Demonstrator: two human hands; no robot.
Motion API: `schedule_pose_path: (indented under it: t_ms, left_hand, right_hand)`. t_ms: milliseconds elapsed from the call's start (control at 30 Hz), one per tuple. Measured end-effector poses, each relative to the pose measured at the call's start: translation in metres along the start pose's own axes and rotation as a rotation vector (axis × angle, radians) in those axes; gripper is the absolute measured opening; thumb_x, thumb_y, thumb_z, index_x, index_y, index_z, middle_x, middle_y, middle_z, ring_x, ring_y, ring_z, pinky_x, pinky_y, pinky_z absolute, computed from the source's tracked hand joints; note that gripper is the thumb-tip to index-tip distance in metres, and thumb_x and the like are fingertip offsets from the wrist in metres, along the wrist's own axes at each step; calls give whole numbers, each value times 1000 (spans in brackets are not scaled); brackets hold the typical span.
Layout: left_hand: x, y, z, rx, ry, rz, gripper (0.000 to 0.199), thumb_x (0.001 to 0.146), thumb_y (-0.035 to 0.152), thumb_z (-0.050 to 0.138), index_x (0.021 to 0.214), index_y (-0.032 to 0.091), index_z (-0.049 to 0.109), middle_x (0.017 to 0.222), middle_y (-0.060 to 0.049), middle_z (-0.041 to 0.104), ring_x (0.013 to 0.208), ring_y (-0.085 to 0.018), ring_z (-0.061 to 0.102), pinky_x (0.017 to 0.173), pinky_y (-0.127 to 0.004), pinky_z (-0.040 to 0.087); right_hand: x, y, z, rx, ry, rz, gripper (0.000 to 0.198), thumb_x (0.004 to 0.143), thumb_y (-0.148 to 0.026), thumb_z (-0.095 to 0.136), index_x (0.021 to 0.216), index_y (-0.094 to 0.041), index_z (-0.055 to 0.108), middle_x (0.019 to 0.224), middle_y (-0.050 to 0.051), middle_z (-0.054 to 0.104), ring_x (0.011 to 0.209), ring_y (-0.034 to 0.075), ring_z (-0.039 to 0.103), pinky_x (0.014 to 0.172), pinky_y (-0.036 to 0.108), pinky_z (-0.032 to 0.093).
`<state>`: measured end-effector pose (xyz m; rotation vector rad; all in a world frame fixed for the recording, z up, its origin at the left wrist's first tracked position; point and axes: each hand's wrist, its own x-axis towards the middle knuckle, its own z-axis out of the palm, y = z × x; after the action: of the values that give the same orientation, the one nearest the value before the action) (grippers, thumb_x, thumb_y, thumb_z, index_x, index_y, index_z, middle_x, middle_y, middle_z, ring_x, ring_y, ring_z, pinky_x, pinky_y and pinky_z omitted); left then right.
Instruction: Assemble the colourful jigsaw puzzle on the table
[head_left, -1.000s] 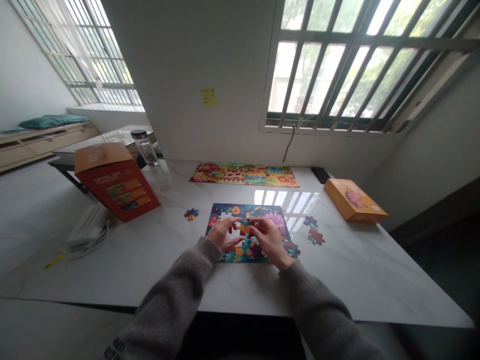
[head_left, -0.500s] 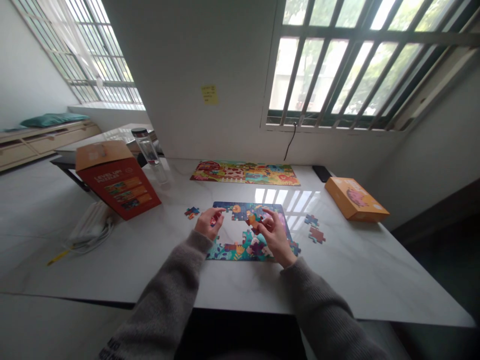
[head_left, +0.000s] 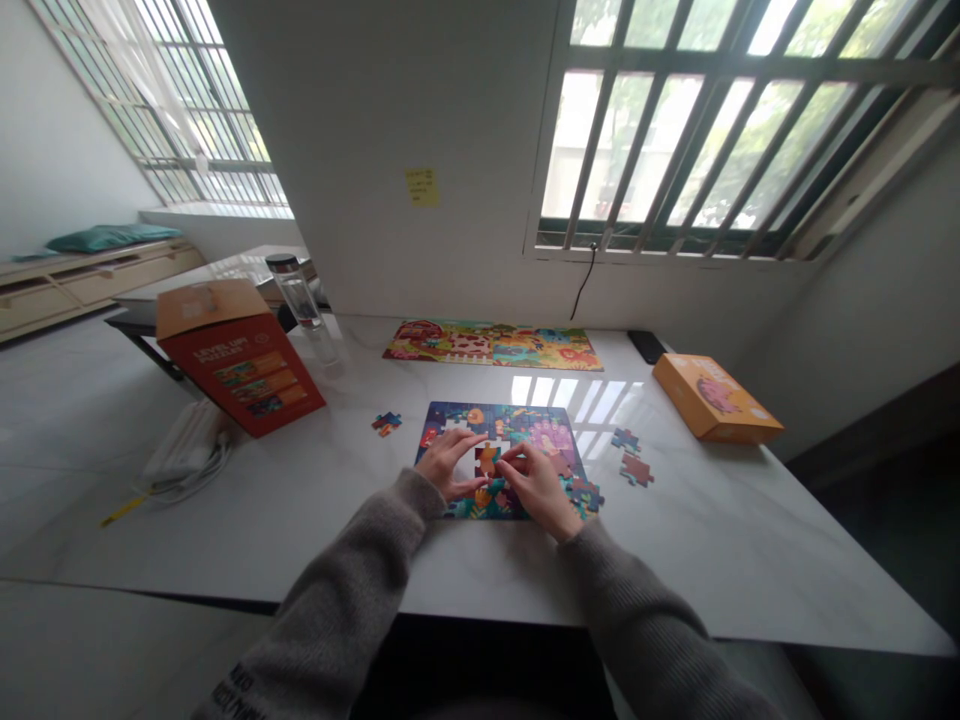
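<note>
On the white table point(head_left: 750, 560) the half-built puzzle point(head_left: 540, 430) lies flat, so the left hand point(head_left: 448, 462), fingers spread, should steady it while the right hand point(head_left: 534, 482), pinching an orange piece point(head_left: 487, 459) over the gap, lowers it level.

A red box point(head_left: 240, 358), clear bottle point(head_left: 298, 297), finished puzzle point(head_left: 493, 345) and orange box point(head_left: 716, 399) stand on the table point(head_left: 750, 540).
</note>
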<state>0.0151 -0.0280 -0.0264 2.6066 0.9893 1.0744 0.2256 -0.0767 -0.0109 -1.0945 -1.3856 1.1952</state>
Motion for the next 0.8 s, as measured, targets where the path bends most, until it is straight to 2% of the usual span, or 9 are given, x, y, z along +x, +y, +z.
schedule_pose_path:
  t_ms: [133, 267, 400, 567, 800]
  left_hand:
    - [-2, -1, -4, 15, -55, 36, 52, 81, 38, 72, 130, 23, 62, 108, -8, 69, 102, -26, 61, 92, -40, 48]
    - [-4, -7, -13, 71, -128, 16, 45, 82, 44, 73, 121, 24, 69, 102, -6, 71, 100, -26, 62, 93, -41, 46]
    - [-7, -15, -18, 64, -215, -23, 42, 83, 48, 74, 119, 26, 71, 105, -6, 72, 102, -26, 62, 95, -42, 43]
    - [-10, -21, -15, 38, -306, -34, 38, 85, 49, 72, 117, 28, 73, 108, -6, 72, 106, -27, 60, 96, -41, 44]
    - [-11, -25, -7, 72, -308, -18, 33, 86, 51, 71, 109, 29, 76, 107, -6, 69, 104, -26, 59, 97, -40, 45]
  right_hand:
    - [-1, 0, -1, -73, -53, -2, 27, 90, -48, 61, 92, -22, 57, 77, 3, 73, 70, 20, 71, 61, 30, 53]
    - [1, -5, -10, -270, 66, -131, 20, 94, -38, 55, 101, -21, 63, 90, 6, 74, 85, 21, 71, 74, 33, 53]
    - [1, -9, -20, -434, 139, -192, 17, 93, -30, 53, 99, -21, 65, 88, 5, 73, 83, 20, 68, 78, 34, 51]
    - [-2, -6, -20, -554, 94, -281, 16, 92, -22, 52, 99, -21, 66, 87, 4, 72, 87, 20, 66, 84, 35, 48]
    - [-6, -3, -16, -696, -23, -332, 18, 94, -16, 52, 100, -22, 67, 97, 4, 72, 95, 21, 63, 87, 35, 45]
